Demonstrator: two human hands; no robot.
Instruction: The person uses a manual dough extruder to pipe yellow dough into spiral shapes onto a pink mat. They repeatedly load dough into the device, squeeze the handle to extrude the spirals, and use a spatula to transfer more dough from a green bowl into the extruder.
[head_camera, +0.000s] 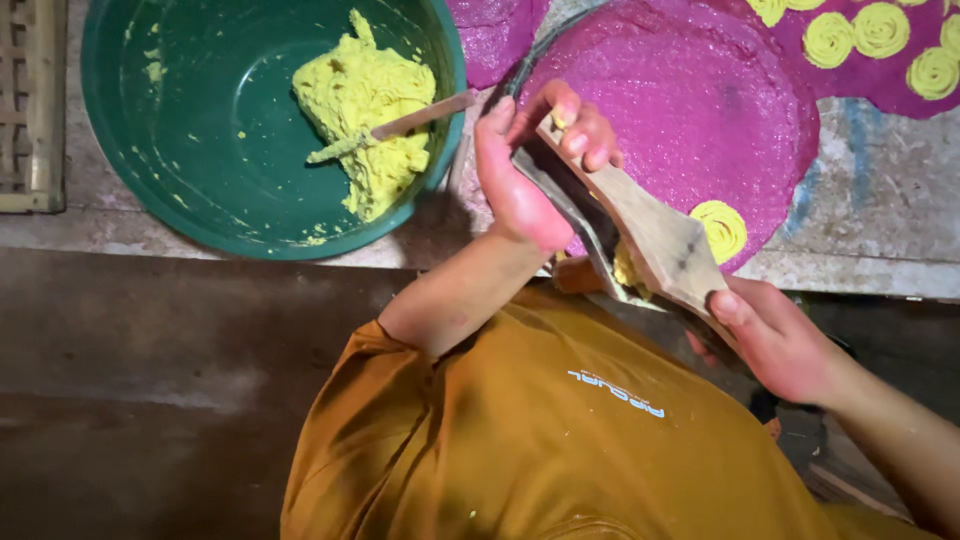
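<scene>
My left hand grips the far end of a wooden hand press, fingers curled over its top edge. My right hand holds the near end of the same press from below. The press is two flat wooden handles with a dark metal part between them, and some yellow dough shows at its middle. It is held tilted over the near edge of a round pink mat. One yellow dough spiral lies on that mat just beside the press.
A green bowl at the upper left holds a lump of yellow dough with a flat stick stuck in it. A second pink mat at the upper right carries several yellow spirals. A wooden rack stands at far left.
</scene>
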